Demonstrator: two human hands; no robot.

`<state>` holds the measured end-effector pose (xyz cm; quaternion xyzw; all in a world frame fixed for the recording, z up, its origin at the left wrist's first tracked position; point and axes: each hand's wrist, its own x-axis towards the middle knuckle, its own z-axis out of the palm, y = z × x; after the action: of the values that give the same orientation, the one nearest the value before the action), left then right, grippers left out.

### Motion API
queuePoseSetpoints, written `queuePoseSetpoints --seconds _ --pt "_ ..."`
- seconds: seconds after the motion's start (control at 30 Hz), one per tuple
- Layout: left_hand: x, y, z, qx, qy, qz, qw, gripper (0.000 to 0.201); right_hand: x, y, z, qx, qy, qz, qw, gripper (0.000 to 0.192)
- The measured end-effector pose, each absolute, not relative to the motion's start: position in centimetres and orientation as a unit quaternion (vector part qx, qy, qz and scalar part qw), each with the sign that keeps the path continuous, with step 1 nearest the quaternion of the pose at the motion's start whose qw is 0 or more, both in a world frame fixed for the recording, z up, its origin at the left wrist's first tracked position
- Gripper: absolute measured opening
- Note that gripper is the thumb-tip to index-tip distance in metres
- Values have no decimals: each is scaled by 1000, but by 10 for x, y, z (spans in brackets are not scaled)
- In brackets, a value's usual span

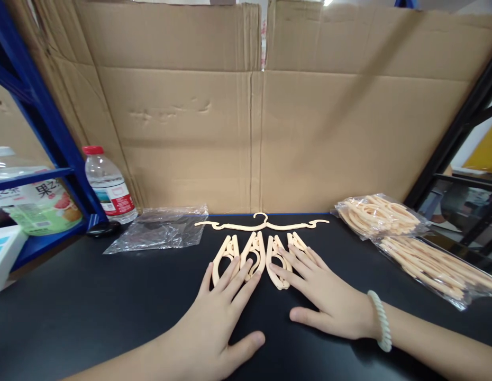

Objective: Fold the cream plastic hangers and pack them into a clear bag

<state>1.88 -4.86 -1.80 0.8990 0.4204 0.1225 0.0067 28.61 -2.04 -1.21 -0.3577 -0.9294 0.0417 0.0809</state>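
Several folded cream plastic hangers lie in a row on the black table. My left hand (222, 312) rests with spread fingers over the two on the left, the outer folded hanger (221, 259) and the inner folded hanger (261, 254). Fingers of my right hand (323, 293), also spread, touch the two on the right, a folded hanger (273, 264) and a partly covered folded hanger (297, 241). Behind the row lies an unfolded hanger (265, 224), its hook pointing away from me. Neither hand grasps anything.
An empty-looking clear plastic bag (162, 230) lies at the left, near a red-capped water bottle (109, 185). At right sit a bag of folded hangers (379, 217) and another bag of hangers (432, 264). A cardboard wall (182, 137) closes the back; a blue shelf frame (39, 106) stands left.
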Motion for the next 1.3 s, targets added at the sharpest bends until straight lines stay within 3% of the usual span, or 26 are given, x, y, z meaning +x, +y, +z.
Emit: queuePoseSetpoints --seconds 0.3,0.5,0.87,1.03,1.3 --pt "11 -26 -7 913 398 74 53 72 280 0 -13 -352 -931 32 86 73" --pt "10 -25 -8 909 401 104 55 69 280 -1 -12 -362 -927 39 89 69" --pt "9 -28 -7 910 378 158 56 68 286 -4 -15 -344 -924 -13 167 55" --pt "8 -27 -9 878 435 194 39 50 287 -5 -12 -352 -909 -10 222 42" --pt "6 -23 -17 869 456 189 44 41 285 -5 -9 -346 -916 1 204 30"
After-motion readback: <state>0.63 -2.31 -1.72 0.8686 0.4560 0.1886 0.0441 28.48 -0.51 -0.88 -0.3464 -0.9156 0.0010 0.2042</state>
